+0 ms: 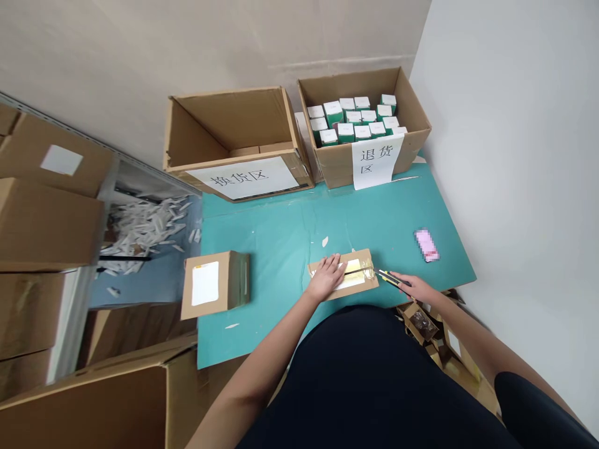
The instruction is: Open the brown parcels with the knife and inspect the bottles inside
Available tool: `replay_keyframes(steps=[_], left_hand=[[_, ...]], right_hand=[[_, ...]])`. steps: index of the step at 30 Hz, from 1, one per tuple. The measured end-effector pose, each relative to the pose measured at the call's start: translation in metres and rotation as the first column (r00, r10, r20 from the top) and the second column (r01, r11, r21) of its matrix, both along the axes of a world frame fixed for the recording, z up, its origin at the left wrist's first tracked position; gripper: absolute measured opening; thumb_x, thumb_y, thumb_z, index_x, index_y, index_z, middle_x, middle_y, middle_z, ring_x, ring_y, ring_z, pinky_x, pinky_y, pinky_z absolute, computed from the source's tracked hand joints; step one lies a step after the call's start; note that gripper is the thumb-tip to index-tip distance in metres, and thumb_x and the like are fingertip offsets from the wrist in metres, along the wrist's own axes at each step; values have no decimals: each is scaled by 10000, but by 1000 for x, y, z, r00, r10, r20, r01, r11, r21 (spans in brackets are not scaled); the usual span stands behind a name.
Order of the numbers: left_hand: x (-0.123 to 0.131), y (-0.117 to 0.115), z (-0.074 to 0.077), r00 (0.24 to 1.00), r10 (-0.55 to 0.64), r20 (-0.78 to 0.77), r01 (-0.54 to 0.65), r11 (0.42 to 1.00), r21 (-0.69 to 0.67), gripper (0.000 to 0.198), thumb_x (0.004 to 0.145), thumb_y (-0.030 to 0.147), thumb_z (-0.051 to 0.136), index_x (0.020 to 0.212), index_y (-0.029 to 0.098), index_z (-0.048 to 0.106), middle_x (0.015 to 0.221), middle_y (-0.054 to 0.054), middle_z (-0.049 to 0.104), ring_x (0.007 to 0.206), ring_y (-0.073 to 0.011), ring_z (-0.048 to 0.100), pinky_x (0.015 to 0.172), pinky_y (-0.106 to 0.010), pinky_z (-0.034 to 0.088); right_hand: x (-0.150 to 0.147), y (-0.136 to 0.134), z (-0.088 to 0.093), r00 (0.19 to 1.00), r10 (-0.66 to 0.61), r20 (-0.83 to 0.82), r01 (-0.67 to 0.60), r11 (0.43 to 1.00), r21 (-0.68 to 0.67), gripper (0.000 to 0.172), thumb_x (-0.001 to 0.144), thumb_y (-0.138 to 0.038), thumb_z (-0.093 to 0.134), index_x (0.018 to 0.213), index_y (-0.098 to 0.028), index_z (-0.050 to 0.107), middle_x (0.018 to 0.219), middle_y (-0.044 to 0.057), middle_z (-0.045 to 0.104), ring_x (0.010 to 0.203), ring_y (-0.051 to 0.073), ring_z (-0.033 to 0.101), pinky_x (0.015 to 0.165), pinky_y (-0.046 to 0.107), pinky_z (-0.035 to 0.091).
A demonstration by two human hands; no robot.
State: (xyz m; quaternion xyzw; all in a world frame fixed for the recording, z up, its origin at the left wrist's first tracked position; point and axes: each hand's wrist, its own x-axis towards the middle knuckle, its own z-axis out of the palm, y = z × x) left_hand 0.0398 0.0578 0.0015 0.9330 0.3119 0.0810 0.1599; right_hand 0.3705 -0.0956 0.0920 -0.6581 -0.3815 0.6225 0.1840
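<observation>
Right now, a small, flat brown cardboard box (350, 277) with a white-and-yellow label and shiny clear tape lies near the front edge of the teal-topped table (271, 237). The left hand (326, 277) lies palm down over the box's left part, its fingers extended and slightly apart, pressing rather than gripping. The right hand (412, 287) is closed around a slim black-and-yellow utility knife (395, 280), whose tip points at the box's taped right end; whether they touch, I cannot tell. Well to the left stands a brown cardboard carton (216, 285) with a white label, and a blurred pink rectangular object (426, 244) lies to the right. Behind, a large open brown cardboard box (332, 168) holds upright white-topped green packets (345, 130)
</observation>
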Motion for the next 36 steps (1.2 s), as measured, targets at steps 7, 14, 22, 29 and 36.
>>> replay_keyframes(steps=[7, 14, 22, 29, 36], left_hand=[[2, 0, 3, 999, -16, -30, 17, 999, 30, 389, 1006, 280, 490, 1375, 229, 602, 1518, -190, 512, 1419, -334, 468, 1157, -581, 349], [2, 3, 10, 1000, -21, -5, 21, 1000, 7, 386, 1006, 278, 471, 1362, 237, 615, 1521, -172, 514, 1419, -317, 469, 1164, -562, 351], [-1, 3, 12, 999, -9, 49, 11, 998, -57, 399, 1005, 324, 484, 1377, 252, 610, 1543, -138, 497, 1425, -292, 469, 1202, -553, 327], [-11, 6, 13, 998, -57, 38, 60, 995, -79, 475, 1007, 394, 514, 1462, 259, 533, 1556, -124, 488, 1472, -277, 410, 1227, -523, 292], [-43, -6, 4, 910, 401, 104, -384, 911, -148, 563, 1001, 440, 487, 1519, 220, 461, 1610, -161, 395, 1500, -334, 354, 1204, -565, 312]], right_hand=[[-4, -13, 3, 998, 52, 22, -53, 998, 39, 622, 932, -475, 549, 1517, -268, 498, 730, -9, 630, 518, 114, 518, 484, 211, 431], [-6, -32, 0, 997, -80, 21, 79, 997, 25, 638, 903, -518, 565, 1489, -268, 524, 835, 19, 676, 539, 129, 544, 485, 245, 474], [-18, -31, -37, 923, -347, 168, 322, 933, 158, 707, 862, -522, 559, 1487, -204, 472, 851, 38, 703, 718, 218, 651, 668, 345, 552], [-20, -3, -76, 838, -376, 395, 292, 921, 258, 704, 806, -516, 608, 1419, -189, 495, 1225, 119, 678, 1051, 291, 661, 845, 379, 537], [-12, 33, -118, 736, -353, 578, 256, 935, 245, 609, 886, -412, 497, 1437, -152, 473, 1224, 151, 673, 1095, 305, 643, 914, 383, 504]])
